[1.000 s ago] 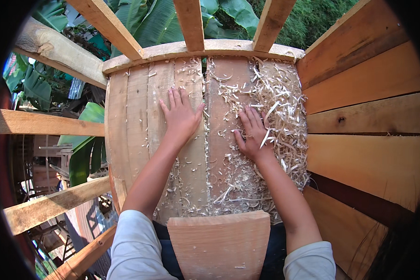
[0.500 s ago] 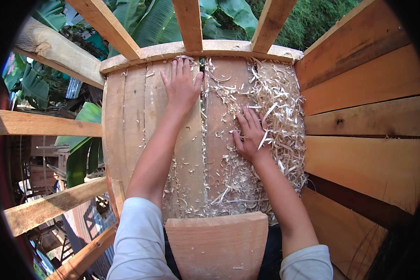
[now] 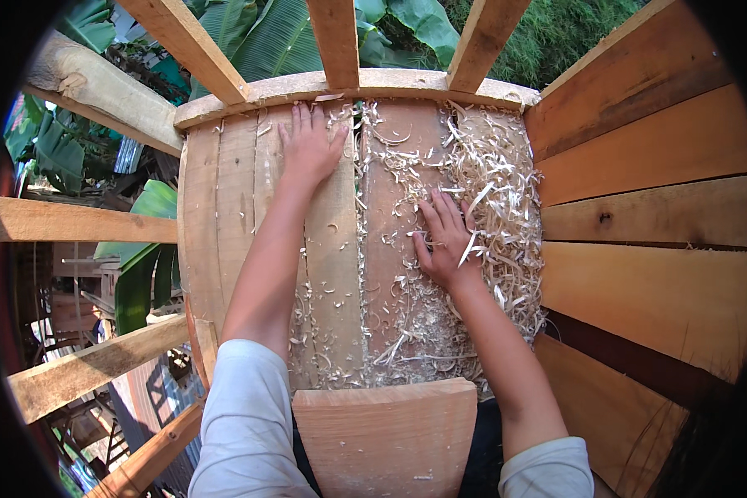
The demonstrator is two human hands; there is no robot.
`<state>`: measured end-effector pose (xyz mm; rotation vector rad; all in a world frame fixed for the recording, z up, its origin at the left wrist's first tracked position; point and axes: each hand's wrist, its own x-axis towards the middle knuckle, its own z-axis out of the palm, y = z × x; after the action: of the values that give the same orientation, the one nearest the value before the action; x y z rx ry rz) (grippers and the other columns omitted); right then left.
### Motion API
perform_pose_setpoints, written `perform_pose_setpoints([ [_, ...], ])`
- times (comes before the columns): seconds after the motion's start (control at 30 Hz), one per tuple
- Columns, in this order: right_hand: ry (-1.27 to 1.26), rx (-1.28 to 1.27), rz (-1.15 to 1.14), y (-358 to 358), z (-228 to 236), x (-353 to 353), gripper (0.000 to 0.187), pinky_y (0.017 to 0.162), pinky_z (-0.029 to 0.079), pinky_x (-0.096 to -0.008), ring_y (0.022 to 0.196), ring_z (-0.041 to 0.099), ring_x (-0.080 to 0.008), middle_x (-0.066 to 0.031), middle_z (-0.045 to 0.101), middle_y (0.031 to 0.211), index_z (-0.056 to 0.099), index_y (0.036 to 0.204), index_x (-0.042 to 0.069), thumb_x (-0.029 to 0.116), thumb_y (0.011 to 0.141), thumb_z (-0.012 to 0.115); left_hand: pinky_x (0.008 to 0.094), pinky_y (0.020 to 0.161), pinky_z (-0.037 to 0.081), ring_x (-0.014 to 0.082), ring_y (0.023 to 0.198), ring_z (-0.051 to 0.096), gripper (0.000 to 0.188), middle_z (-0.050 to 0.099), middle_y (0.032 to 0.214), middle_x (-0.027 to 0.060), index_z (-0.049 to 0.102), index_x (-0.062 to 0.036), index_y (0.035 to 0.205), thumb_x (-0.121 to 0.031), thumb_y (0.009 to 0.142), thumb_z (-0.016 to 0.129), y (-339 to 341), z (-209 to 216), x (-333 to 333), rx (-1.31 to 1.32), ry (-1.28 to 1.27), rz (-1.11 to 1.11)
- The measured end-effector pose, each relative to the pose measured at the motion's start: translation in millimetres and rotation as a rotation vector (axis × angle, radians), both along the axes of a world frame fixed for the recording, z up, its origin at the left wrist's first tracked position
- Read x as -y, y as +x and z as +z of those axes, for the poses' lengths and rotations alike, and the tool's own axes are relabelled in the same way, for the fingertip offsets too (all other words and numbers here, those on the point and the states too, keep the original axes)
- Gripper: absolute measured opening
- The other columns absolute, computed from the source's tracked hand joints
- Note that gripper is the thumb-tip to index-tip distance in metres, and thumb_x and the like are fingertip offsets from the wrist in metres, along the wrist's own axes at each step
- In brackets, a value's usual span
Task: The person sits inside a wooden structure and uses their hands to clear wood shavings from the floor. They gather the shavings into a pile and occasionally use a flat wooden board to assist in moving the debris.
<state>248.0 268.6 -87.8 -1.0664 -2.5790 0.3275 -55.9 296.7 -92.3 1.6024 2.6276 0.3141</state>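
My left hand (image 3: pixel 310 151) lies flat on the plank floor (image 3: pixel 239 178), fingers stretched toward the far edge beam (image 3: pixel 295 91). Some curled shavings rest close to its fingertips. Nearer and to the right, my right hand (image 3: pixel 448 241) rests palm down with its fingers spread, at the left border of a thick heap of pale wood shavings (image 3: pixel 506 195). A thin curl of shaving lies across that hand. Neither hand grips anything. Smaller chips and curls are scattered over the middle planks.
A smooth wooden board (image 3: pixel 386 436) with a curved top edge stands right in front of my body. Upright slats (image 3: pixel 334 46) rise beyond the far beam, and a plank wall (image 3: pixel 647 266) closes the right side. On the left are rails (image 3: pixel 83 220) with gaps, large green leaves (image 3: pixel 145 266) outside.
My left hand has slid a little to the left across the planks, still flat. My right hand has stayed in the same place by the heap.
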Motion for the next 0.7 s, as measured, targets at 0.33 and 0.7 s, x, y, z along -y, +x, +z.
perform_pose_setpoints([
  [0.33, 0.021, -0.016, -0.003, 1, -2, 0, 0.054, 0.119, 0.023, -0.0503, 0.139, 0.042, -0.0308, -0.0161, 0.048, 0.147, 0.051, 0.138, 0.009, 0.030, 0.089, 0.062, 0.0607, 0.118, 0.018, 0.0300, 0.142, 0.039, 0.057, 0.046, 0.149, 0.0156, 0.046, -0.0046, 0.143, -0.039, 0.098, 0.049, 28, 9, 3, 0.056, 0.305, -0.079],
  [0.7, 0.013, 0.000, -0.004, 0, -2, 0, 0.054, 0.119, 0.024, -0.0494, 0.140, 0.041, -0.0299, -0.0150, 0.047, 0.148, 0.051, 0.138, 0.010, 0.031, 0.089, 0.062, 0.0605, 0.118, 0.018, 0.0304, 0.144, 0.036, 0.052, 0.045, 0.150, 0.0159, 0.048, -0.0057, 0.141, -0.027, 0.093, 0.053, 20, 5, -5, 0.085, 0.458, 0.031],
])
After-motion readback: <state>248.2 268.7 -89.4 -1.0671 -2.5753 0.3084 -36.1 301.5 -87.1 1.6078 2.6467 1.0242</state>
